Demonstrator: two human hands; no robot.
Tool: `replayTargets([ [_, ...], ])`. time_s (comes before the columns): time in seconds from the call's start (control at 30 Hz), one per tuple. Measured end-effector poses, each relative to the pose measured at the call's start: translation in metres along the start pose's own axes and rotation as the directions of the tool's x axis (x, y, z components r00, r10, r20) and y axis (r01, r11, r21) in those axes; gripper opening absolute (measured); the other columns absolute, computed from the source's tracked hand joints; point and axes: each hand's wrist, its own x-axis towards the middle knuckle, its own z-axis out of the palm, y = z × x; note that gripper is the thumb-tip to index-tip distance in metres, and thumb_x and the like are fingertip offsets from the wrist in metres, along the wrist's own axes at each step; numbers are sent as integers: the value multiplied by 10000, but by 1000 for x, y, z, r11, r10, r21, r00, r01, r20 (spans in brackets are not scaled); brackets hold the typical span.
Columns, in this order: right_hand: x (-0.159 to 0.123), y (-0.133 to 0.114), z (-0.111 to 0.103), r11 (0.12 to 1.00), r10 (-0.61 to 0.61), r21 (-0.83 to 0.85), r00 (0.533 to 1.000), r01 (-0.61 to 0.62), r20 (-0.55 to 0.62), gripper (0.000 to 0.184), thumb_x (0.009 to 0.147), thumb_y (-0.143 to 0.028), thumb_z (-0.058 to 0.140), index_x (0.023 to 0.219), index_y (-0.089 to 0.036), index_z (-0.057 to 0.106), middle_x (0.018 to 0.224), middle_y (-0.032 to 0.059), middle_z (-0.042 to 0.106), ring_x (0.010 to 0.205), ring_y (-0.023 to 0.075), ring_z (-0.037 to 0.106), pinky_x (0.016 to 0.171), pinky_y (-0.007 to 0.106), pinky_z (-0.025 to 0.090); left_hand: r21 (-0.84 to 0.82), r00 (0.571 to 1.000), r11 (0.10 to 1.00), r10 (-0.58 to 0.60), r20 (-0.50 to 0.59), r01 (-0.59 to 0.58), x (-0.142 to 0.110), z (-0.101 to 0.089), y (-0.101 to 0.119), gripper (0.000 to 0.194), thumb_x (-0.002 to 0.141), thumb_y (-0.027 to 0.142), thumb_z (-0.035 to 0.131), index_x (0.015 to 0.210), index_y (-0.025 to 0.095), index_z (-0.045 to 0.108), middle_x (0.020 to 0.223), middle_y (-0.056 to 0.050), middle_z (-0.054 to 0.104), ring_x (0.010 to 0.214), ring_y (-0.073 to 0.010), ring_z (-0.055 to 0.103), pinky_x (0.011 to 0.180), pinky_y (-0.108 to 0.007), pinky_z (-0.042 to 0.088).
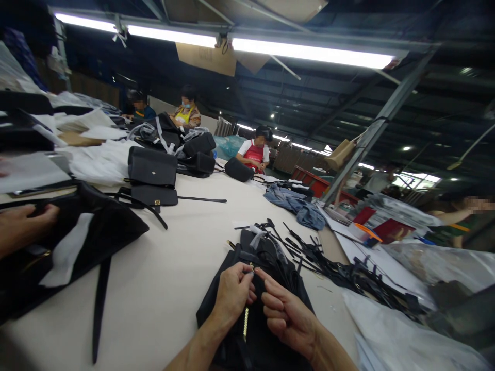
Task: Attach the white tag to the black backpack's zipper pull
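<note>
A black backpack (218, 283) lies on the table in front of me, with a gold-toothed zipper (245, 323) running down its middle. My left hand (235, 291) is closed in a pinch at the upper end of that zipper; its fingertips hide what they grip. Close beside it, my right hand (288, 314) has its index finger pointed at the same spot and the other fingers curled in. Whether it grips anything small is hidden. Clear plastic wrap (258, 238) covers part of the bag's top.
At left, another person's hand (27, 224) is on a large black bag (116, 219) with white tissue. Black straps (348, 275) lie along the right side, near blue cloth (297, 203). Finished-looking black bags (152, 167) stand farther back; a person in a red apron (255, 152) sits beyond.
</note>
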Motion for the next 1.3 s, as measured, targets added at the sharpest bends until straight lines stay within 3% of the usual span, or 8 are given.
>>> replayTargets([
  [0.3, -6, 20, -8, 836, -170, -532, 985, 133, -21, 661, 972, -278, 454, 1540, -214, 122, 554, -63, 534, 360, 42, 272, 350, 137, 345, -160, 994, 982, -100, 41, 105, 8, -2, -5, 129, 783, 180, 598, 888, 106, 609, 537, 14, 629, 437, -114, 614, 419, -181, 480],
  [0.6, 7, 29, -16, 592, -298, -782, 954, 193, 10, 896, 842, -416, 592, 1546, -156, 101, 487, -76, 565, 293, 64, 374, 305, 155, 309, -364, 979, 909, -193, 60, 202, 5, -7, 1, 145, 766, 198, 684, 841, 95, 614, 582, -37, 665, 474, -100, 612, 468, -178, 496],
  [0.8, 7, 41, -24, 449, -395, -854, 916, 263, 74, 716, 853, -402, 575, 1482, -143, 354, 508, -59, 569, 316, 77, 400, 309, 176, 310, -446, 964, 856, -251, 82, 261, 9, -10, 0, 123, 783, 173, 692, 820, 91, 608, 589, -31, 644, 477, -81, 599, 463, -155, 480],
  [0.9, -3, 41, -26, 309, -447, -891, 878, 333, 172, 402, 807, -372, 653, 1153, -171, 689, 502, -38, 560, 370, 87, 424, 342, 193, 318, -445, 964, 856, -253, 87, 265, 10, -11, -1, 114, 793, 170, 675, 821, 93, 595, 590, -32, 646, 471, -72, 592, 453, -145, 465],
  [0.97, -11, 34, -25, 259, -444, -913, 878, 315, 176, 217, 798, -385, 655, 818, -184, 733, 510, -24, 550, 407, 95, 445, 355, 197, 317, -424, 968, 871, -233, 90, 249, 10, -10, -1, 126, 783, 178, 677, 824, 94, 591, 577, -34, 651, 463, -76, 592, 449, -150, 462],
  [1.03, -18, 21, -21, 263, -503, -921, 855, 287, 123, 287, 807, -422, 621, 647, -187, 658, 535, -25, 536, 416, 93, 452, 361, 198, 321, -388, 977, 897, -195, 88, 214, 8, -7, -1, 163, 764, 207, 691, 831, 96, 592, 559, -36, 658, 450, -96, 599, 439, -169, 469],
  [1.17, -11, -4, -5, 439, -633, -853, 771, 281, -72, 222, 768, -358, 652, 634, -181, 655, 529, -56, 516, 366, 66, 435, 373, 194, 316, -313, 990, 940, -116, 76, 134, 6, -2, -4, 254, 719, 300, 726, 826, 114, 590, 530, -13, 648, 416, -114, 595, 403, -184, 456],
  [1.3, 15, -12, 11, 596, -529, -765, 836, 242, -148, 251, 733, -254, 686, 522, -158, 592, 422, -72, 442, 318, 45, 359, 326, 180, 236, -264, 995, 961, -68, 67, 84, 8, -1, -6, 320, 699, 380, 731, 823, 125, 584, 526, 4, 629, 402, -105, 579, 394, -186, 450],
])
